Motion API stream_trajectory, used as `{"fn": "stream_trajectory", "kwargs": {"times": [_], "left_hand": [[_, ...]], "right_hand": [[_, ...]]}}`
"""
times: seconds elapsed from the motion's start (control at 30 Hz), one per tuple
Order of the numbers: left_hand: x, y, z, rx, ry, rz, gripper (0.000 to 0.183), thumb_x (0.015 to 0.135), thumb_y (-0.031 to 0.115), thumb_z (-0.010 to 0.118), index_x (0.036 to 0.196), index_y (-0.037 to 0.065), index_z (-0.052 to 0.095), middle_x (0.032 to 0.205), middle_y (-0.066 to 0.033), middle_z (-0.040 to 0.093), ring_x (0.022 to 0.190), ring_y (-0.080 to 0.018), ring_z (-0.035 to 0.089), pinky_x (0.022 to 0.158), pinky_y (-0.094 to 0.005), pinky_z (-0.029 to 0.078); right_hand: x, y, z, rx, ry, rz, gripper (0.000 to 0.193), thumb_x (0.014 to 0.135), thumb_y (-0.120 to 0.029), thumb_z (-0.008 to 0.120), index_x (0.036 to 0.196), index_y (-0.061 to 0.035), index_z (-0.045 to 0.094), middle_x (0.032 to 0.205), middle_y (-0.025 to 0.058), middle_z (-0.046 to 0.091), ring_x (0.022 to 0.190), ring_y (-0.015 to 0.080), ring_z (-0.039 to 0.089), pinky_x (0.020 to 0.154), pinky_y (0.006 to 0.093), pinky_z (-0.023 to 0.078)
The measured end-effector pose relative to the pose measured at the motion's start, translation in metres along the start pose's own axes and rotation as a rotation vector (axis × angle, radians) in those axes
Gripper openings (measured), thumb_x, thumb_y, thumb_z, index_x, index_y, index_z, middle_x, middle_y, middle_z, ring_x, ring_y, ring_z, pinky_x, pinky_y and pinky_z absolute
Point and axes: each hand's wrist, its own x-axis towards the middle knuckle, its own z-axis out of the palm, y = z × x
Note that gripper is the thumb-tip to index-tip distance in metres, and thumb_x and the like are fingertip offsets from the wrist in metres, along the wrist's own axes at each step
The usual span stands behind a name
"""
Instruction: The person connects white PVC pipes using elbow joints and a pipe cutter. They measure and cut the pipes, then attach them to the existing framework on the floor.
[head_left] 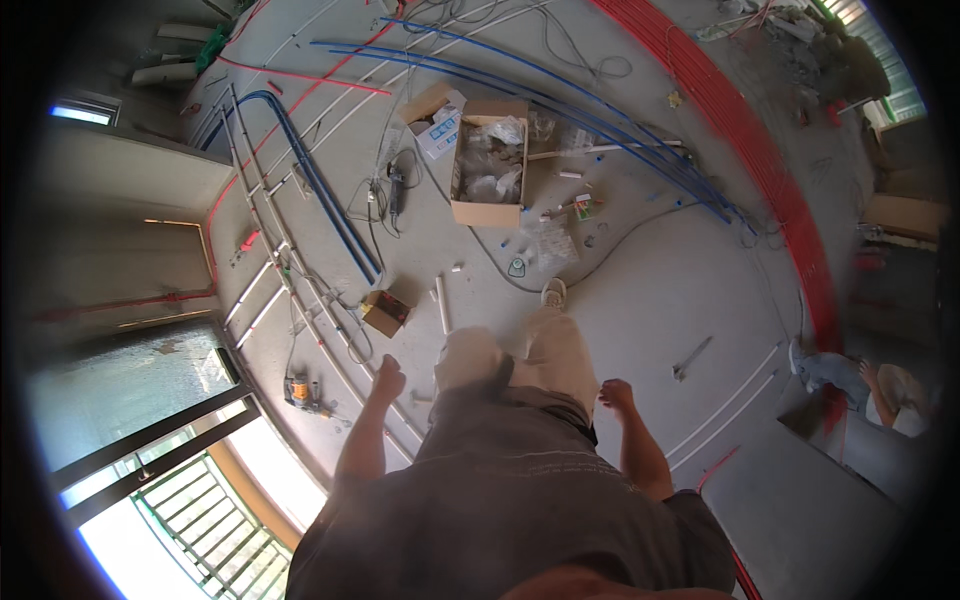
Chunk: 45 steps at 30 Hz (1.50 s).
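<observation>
My left hand (388,379) hangs beside my left thigh, its fingers curled in, with no object showing in it. It is above the floor near a white pipe frame (320,330) and a small open brown box (385,312). On the other side, my right hand (617,393) hangs by my right hip, loosely closed, and nothing shows in it either. Both hands are apart from all the things on the floor. One shoe (554,291) shows ahead of my light trousers (550,355); the other foot is hidden.
Ahead lie an open cardboard box (489,213) of plastic bags, an angle grinder (397,190), blue pipes (640,150) and a looping cable (640,228). An orange power drill (298,390) is at left. Red pipes (760,160) curve along the right, where another person (895,395) is low down.
</observation>
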Motion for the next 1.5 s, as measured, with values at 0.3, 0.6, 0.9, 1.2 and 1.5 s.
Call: {"fn": "stream_trajectory", "kwargs": {"times": [0.3,0.6,0.9,1.2,1.5], "left_hand": [[0.005,0.09,0.004,-0.154,-0.001,0.089,0.02,0.081,0.006,0.064,0.1,0.001,0.067,0.096,-0.0234,0.07,0.092,-0.0403,0.069,0.083,-0.0492,0.054],[0.125,0.136,-0.014,-0.058,-0.099,-0.177,0.029,0.085,0.007,0.057,0.113,0.003,0.051,0.099,-0.0296,0.065,0.1,-0.0503,0.064,0.089,-0.0555,0.05],[0.404,0.26,0.126,-0.508,-0.085,-0.121,0.017,0.089,0.005,0.064,0.105,0.001,0.066,0.096,-0.0129,0.067,0.089,-0.0305,0.065,0.083,-0.0384,0.053],[0.466,0.298,0.222,-0.668,-0.465,-0.028,0.017,0.088,0.009,0.06,0.103,0.001,0.062,0.099,-0.0222,0.066,0.097,-0.0413,0.065,0.086,-0.0466,0.051],[0.5,0.279,0.22,-0.691,-0.372,-0.17,0.017,0.093,0.018,0.062,0.101,0.003,0.063,0.093,-0.0194,0.068,0.089,-0.0391,0.068,0.08,-0.0458,0.053]], "right_hand": [[0.076,-0.233,-0.018,-0.239,0.311,-0.233,0.023,0.094,-0.016,0.061,0.094,0.0065,0.067,0.074,0.0134,0.067,0.054,0.0245,0.064,0.055,0.0381,0.053],[0.194,-0.373,0.079,-0.476,0.283,-0.319,0.016,0.096,-0.011,0.058,0.104,-0.0012,0.068,0.079,0.0105,0.069,0.061,0.0185,0.067,0.052,0.0336,0.052],[0.435,-0.399,0.256,-0.57,0.074,-0.291,0.023,0.097,-0.017,0.062,0.109,0.0011,0.068,0.09,0.0151,0.073,0.068,0.0218,0.071,0.067,0.0385,0.056],[0.574,-0.435,0.421,-0.783,0.039,-0.729,0.019,0.098,-0.017,0.061,0.108,-0.0031,0.069,0.103,0.0207,0.073,0.106,0.0401,0.068,0.09,0.0477,0.053],[0.589,-0.472,0.496,-0.906,0.096,-0.727,0.019,0.095,-0.012,0.06,0.111,-0.0048,0.069,0.1,0.0191,0.072,0.096,0.0417,0.067,0.092,0.0487,0.051]]}}
